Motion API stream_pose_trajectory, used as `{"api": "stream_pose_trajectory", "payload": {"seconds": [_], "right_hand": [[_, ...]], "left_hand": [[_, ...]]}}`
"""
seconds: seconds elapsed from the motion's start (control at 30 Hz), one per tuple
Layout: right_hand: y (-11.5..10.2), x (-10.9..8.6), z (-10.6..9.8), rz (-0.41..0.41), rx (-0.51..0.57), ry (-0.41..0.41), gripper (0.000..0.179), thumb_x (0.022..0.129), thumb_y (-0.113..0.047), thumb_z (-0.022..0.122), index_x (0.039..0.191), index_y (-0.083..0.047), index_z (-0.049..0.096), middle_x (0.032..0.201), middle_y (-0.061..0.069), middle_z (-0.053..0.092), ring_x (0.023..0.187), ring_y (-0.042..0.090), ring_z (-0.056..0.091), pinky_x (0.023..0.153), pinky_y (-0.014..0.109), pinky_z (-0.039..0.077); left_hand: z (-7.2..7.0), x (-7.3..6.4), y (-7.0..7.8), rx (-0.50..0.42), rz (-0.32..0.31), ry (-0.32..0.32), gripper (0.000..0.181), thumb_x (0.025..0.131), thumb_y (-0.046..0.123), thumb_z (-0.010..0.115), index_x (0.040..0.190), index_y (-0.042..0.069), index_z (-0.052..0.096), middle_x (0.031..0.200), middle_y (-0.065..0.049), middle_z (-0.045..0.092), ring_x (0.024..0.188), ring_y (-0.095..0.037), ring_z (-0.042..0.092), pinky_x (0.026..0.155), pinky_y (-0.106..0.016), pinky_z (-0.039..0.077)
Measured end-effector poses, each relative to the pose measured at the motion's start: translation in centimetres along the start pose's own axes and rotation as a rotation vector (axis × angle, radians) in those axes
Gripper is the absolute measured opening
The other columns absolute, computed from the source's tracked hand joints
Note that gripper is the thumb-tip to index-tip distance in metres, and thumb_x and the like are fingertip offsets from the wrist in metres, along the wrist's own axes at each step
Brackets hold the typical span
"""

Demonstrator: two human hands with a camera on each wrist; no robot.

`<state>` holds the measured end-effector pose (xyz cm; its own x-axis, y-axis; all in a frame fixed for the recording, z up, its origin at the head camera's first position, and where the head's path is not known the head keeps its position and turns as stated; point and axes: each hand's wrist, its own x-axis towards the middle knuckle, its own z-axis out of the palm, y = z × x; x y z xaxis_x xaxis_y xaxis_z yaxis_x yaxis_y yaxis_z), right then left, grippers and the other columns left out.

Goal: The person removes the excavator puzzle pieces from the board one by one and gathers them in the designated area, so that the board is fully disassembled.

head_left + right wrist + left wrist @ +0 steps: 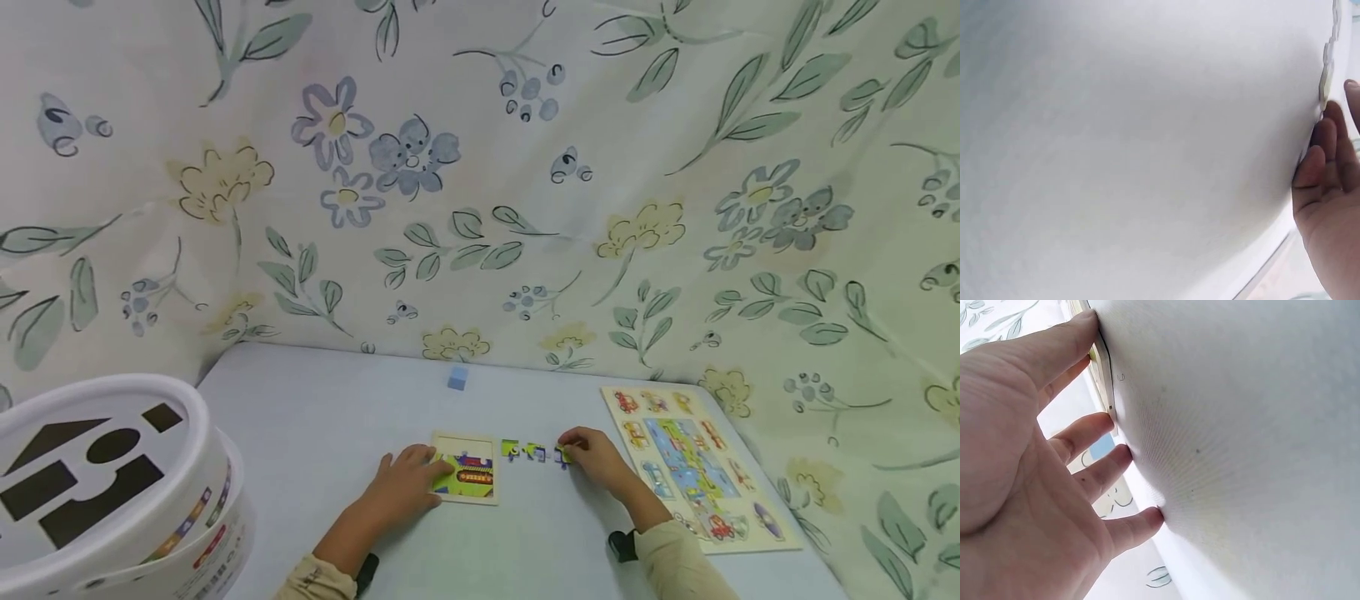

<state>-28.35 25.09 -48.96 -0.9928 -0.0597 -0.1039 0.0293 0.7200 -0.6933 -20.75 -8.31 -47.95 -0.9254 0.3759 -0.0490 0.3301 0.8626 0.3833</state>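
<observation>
A square wooden jigsaw board (465,495) lies on the table, its lower part filled with a picture of an orange-tracked vehicle; the top part shows bare wood. My left hand (405,483) rests at its left side, fingers spread and the thumb over the picture. In the left wrist view the fingertips (1124,453) reach the board's edge and the tabletop. Right of the board, two loose puzzle pieces (511,451) lie in a row. At the row's right end my right hand (598,458) holds a third puzzle piece (561,455), partly hidden by the fingers.
A larger wooden puzzle board (611,400) with vehicle pictures lies at the right. A white bucket with a shape-sorter lid (197,417) stands at the left front. Toward the back is a small blue block (457,378). Floral fabric (480,275) hangs behind the table.
</observation>
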Motion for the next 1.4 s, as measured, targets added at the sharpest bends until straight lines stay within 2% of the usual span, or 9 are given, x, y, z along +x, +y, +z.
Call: {"api": "stream_pose_trajectory", "payload": {"seconds": [0.1,0.2,0.4,0.57,0.7,0.8,1.0,1.2,1.4], "right_hand": [[-0.8,0.0,0.5,-0.015,-0.038,0.033,0.013,0.095,-0.008,0.060,0.104,-0.009,0.067,0.104,0.003,0.063,0.089,0.016,0.056,0.075,0.031,0.047],[-3.3,-0.3,1.6,-0.097,-0.079,0.047,0.012,0.094,-0.009,0.061,0.105,-0.011,0.068,0.108,0.003,0.062,0.095,0.017,0.056,0.079,0.034,0.048],[-10.1,-1.4,5.8,-0.391,-0.201,-0.145,0.018,0.095,-0.015,0.062,0.111,-0.013,0.069,0.112,0.000,0.065,0.108,0.020,0.057,0.094,0.044,0.048],[-12.3,-1.6,8.9,-0.565,-0.444,-0.193,0.024,0.094,-0.024,0.065,0.116,-0.015,0.070,0.114,-0.001,0.066,0.105,0.018,0.057,0.092,0.041,0.047],[-12.5,-1.7,9.9,-0.550,-0.467,-0.171,0.019,0.093,-0.023,0.067,0.109,-0.016,0.072,0.110,-0.001,0.064,0.101,0.017,0.055,0.090,0.040,0.046],[-12.7,-1.6,10.2,-0.537,-0.439,-0.164,0.013,0.092,-0.020,0.068,0.104,-0.017,0.073,0.107,-0.001,0.063,0.101,0.019,0.054,0.090,0.043,0.046],[-13.2,-1.3,10.3,-0.464,-0.394,-0.217,0.012,0.091,-0.018,0.069,0.102,-0.017,0.072,0.102,-0.005,0.065,0.101,0.016,0.054,0.094,0.047,0.044],[-13.1,-0.7,10.1,-0.437,-0.326,-0.243,0.010,0.089,-0.016,0.071,0.099,-0.018,0.070,0.091,-0.008,0.066,0.087,0.009,0.055,0.085,0.038,0.045],[-13.1,-0.3,9.2,-0.395,-0.261,-0.304,0.017,0.088,-0.008,0.071,0.102,-0.017,0.069,0.094,-0.007,0.067,0.086,0.008,0.059,0.081,0.033,0.049]], "left_hand": [[0.1,0.0,-0.1,-0.010,0.014,-0.001,0.038,0.088,0.029,0.071,0.125,0.023,0.063,0.140,-0.010,0.049,0.135,-0.033,0.037,0.105,-0.069,0.027],[0.1,0.1,0.0,-0.019,0.021,-0.003,0.031,0.088,0.028,0.071,0.118,0.024,0.065,0.140,-0.011,0.049,0.135,-0.033,0.037,0.105,-0.069,0.026],[-0.1,-0.1,0.2,-0.011,0.023,-0.010,0.022,0.087,0.026,0.072,0.108,0.024,0.065,0.140,-0.012,0.048,0.136,-0.034,0.037,0.103,-0.071,0.026],[0.0,-0.3,0.1,-0.023,0.041,-0.012,0.028,0.088,0.026,0.071,0.115,0.022,0.062,0.142,-0.013,0.046,0.137,-0.034,0.035,0.103,-0.071,0.027],[-0.1,-0.4,0.0,-0.035,0.056,-0.026,0.029,0.091,0.025,0.068,0.118,0.021,0.059,0.145,-0.014,0.044,0.139,-0.035,0.033,0.105,-0.070,0.025],[-0.3,-0.4,-0.2,-0.028,0.070,-0.018,0.020,0.091,0.024,0.068,0.109,0.022,0.059,0.145,-0.014,0.044,0.139,-0.035,0.033,0.105,-0.070,0.025],[-0.5,-0.5,-0.4,-0.045,0.074,-0.015,0.016,0.091,0.022,0.068,0.105,0.022,0.060,0.143,-0.015,0.045,0.138,-0.036,0.034,0.104,-0.071,0.025],[-0.5,-0.4,-0.4,-0.052,0.058,-0.035,0.014,0.092,0.022,0.066,0.105,0.024,0.062,0.144,-0.013,0.045,0.139,-0.034,0.033,0.105,-0.071,0.023],[-0.5,-0.4,-0.3,-0.056,0.064,-0.028,0.016,0.090,0.021,0.068,0.105,0.023,0.064,0.142,-0.013,0.046,0.137,-0.035,0.034,0.104,-0.071,0.024]]}}
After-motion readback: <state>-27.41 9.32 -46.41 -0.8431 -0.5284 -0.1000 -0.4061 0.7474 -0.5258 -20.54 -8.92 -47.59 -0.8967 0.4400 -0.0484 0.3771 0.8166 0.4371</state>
